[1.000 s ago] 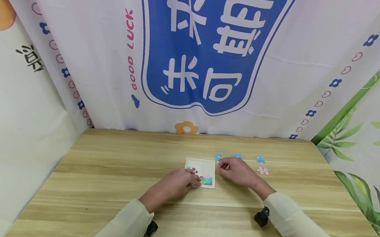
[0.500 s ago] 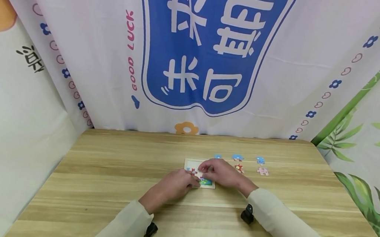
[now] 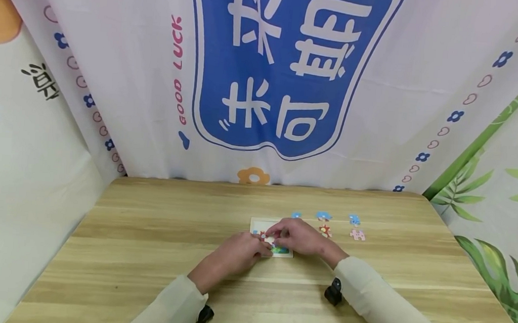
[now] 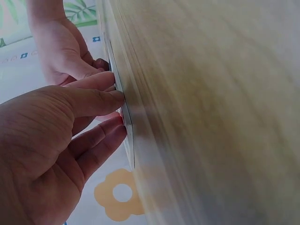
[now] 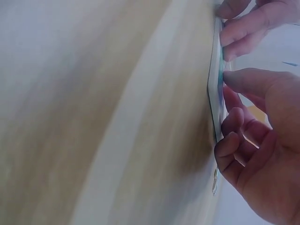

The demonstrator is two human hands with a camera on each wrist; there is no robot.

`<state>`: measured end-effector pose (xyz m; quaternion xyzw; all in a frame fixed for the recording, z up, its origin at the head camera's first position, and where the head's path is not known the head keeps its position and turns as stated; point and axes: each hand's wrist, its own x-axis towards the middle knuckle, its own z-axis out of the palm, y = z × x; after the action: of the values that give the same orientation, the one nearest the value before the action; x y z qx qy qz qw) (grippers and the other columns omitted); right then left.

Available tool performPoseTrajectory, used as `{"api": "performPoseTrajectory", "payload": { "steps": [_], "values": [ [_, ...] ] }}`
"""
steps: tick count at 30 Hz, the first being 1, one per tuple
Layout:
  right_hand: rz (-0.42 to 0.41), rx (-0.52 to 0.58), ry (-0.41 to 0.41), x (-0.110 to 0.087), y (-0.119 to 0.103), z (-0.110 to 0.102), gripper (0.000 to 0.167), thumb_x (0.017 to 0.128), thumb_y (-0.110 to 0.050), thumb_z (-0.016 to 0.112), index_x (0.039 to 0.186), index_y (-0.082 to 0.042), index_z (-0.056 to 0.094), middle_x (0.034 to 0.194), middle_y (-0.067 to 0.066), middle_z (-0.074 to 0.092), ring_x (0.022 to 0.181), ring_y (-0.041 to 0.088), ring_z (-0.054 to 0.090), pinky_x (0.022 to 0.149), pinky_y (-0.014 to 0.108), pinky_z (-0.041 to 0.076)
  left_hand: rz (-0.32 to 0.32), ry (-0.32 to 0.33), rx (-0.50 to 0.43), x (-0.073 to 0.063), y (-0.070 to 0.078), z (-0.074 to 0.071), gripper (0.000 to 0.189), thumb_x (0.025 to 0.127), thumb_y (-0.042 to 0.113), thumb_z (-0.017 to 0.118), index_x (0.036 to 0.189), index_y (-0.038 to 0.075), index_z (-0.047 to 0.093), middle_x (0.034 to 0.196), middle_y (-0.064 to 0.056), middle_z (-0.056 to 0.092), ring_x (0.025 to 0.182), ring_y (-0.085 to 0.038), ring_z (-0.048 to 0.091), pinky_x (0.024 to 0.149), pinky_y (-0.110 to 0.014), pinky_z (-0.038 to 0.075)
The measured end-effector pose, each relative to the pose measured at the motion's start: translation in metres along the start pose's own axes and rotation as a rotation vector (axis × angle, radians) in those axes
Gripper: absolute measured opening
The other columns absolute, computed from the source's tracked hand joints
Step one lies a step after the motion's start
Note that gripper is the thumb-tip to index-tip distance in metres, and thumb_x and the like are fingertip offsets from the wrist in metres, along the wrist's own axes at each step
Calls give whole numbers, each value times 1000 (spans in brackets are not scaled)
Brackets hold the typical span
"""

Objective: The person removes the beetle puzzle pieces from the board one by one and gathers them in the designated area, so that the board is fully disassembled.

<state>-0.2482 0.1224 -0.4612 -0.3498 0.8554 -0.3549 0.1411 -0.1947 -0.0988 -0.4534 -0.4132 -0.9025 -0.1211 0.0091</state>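
Observation:
A small square puzzle tray (image 3: 261, 219) with a pale rim lies on the wooden table, with colourful pieces along its lower part. My left hand (image 3: 239, 251) rests its fingertips on the tray's lower left; in the left wrist view its thumb and fingers touch the tray face, nearly straight. My right hand (image 3: 301, 236) is over the tray's right side, thumb and forefinger pinching a small puzzle piece (image 3: 270, 240), largely hidden by the fingers. In the right wrist view the thumb touches the tray (image 5: 214, 89) and the other fingers curl beside its edge.
Several loose puzzle pieces lie right of the tray: a blue one (image 3: 297, 214), a blue and red one (image 3: 323, 216), a red and yellow one (image 3: 325, 230), a darker blue one (image 3: 354, 219) and a pink one (image 3: 357, 234). A printed curtain (image 3: 152, 122) hangs behind the table.
My right hand has moved left from beside the tray to over it, with the puzzle piece, uncovering the red and yellow piece. The left hand has stayed nearly still on the tray.

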Motion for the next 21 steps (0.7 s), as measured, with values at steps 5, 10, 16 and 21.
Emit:
{"api": "performPoseTrajectory", "payload": {
  "steps": [5, 10, 16, 21],
  "values": [
    [-8, 7, -7, 1, 4, 4, 26, 98, -6, 69, 123, -9, 74, 104, -3, 67, 91, 13, 59, 82, 33, 51, 0, 9, -27, -3, 0, 1, 23, 95, 2, 73, 111, 16, 83, 121, 3, 74, 109, -14, 69, 87, -29, 56],
    [-6, 48, -17, 7, 2, 2, 20, 98, -1, 67, 116, -6, 73, 99, 2, 69, 84, 13, 59, 76, 28, 52, -13, 18, -54, -2, -3, 3, 24, 95, 0, 72, 111, 15, 83, 121, 3, 73, 108, -15, 69, 87, -29, 56],
    [37, 30, -3, 15, -6, 1, 11, 101, -2, 62, 104, -7, 72, 94, -1, 70, 79, 10, 60, 73, 27, 52, -32, 7, -67, -1, -5, 3, 24, 96, 2, 72, 112, 17, 83, 121, 4, 73, 112, -16, 68, 88, -31, 56],
    [71, 5, 14, 17, -11, 2, 9, 101, -6, 64, 100, -8, 72, 88, -2, 69, 75, 9, 60, 70, 27, 52, -36, 5, -74, -2, -5, 3, 25, 96, 2, 71, 112, 18, 83, 121, 5, 73, 112, -14, 68, 89, -30, 56]
  ]
}}
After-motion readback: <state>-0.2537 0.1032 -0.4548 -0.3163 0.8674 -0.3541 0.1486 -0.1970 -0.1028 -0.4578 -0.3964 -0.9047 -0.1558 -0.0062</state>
